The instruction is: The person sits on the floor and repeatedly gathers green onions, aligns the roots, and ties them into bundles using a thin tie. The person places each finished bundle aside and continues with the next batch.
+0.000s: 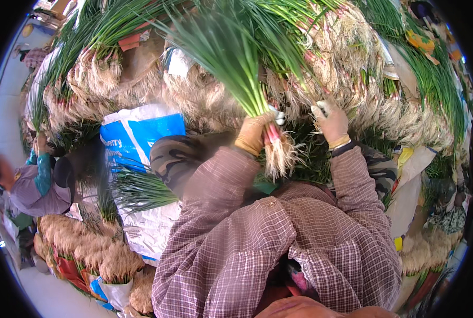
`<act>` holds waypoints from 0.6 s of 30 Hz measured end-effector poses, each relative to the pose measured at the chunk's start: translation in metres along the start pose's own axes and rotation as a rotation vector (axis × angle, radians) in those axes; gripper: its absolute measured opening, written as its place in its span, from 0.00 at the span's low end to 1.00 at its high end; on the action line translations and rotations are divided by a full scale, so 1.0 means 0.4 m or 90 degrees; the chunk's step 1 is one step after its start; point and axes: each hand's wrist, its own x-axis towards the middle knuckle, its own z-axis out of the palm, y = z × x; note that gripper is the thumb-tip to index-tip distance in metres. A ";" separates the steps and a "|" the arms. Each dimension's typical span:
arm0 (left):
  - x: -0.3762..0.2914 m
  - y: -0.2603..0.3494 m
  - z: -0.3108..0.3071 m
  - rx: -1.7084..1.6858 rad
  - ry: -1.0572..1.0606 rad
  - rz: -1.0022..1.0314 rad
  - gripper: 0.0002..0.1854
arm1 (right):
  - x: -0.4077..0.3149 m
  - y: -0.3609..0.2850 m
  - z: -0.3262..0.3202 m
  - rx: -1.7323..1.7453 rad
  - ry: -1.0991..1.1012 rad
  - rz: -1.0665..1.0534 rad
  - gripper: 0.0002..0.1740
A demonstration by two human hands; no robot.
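My left hand [256,129], in a tan glove with whitish fingertips, grips a bunch of scallions [256,95] just above their reddish bases. Pale roots [279,157] hang below that fist, and the long green leaves fan up and away, blurred. To the right, my right hand [333,121], gloved alike, has its fingertips pinched around the lower end of a thin scallion [308,84]. Its leaves run up toward the pile and are blurred too. Directly beyond both hands lies a large heap of scallions [331,59], roots facing me.
Loose green leaves [308,159] lie between my knees. On the left, a blue and white printed sack [143,135] carries cut-looking greens [141,189]. Another person [41,183] sits at far left, handling scallions. Rooted bundles [97,250] stand behind on the left. A pale sack [409,190] lies right.
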 end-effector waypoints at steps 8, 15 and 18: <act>-0.029 -0.033 0.036 -0.024 -0.002 0.052 0.06 | -0.135 -0.065 0.090 -0.084 0.012 -0.288 0.14; -0.029 0.001 -0.009 -0.139 -0.114 0.112 0.10 | -0.112 0.163 0.008 -0.152 -0.275 0.090 0.13; -0.029 -0.034 -0.007 -0.160 -0.097 0.015 0.13 | -0.074 0.108 0.024 0.534 -0.263 0.165 0.18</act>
